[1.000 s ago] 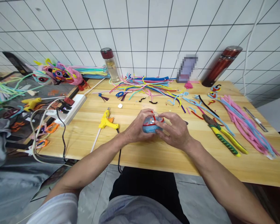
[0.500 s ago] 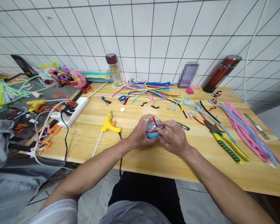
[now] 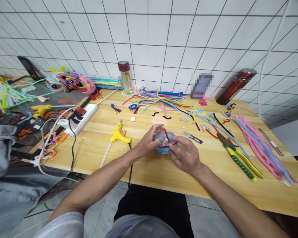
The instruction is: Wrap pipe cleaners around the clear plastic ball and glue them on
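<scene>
Between my hands, low over the wooden table, is a clear round ball with light-blue pipe cleaner around its lower part. A red pipe cleaner runs up over it and across its front. My left hand is closed around the ball's left side, its thumb lying on the front. With thumb and fingertips, my right hand pinches the right end of the red pipe cleaner at the ball's edge. Thread snips lie just beyond my right hand. A yellow glue gun rests left of my left hand.
Green-yellow pliers and pink pipe cleaners lie at right. Mixed pipe cleaners, a glass bottle and a red flask are along the wall. A corded power strip sits left, beside a person in grey.
My left thumb has come onto the ball's front. My right fingers have shifted to the right along the red pipe cleaner. The whole view has tilted slightly upward.
</scene>
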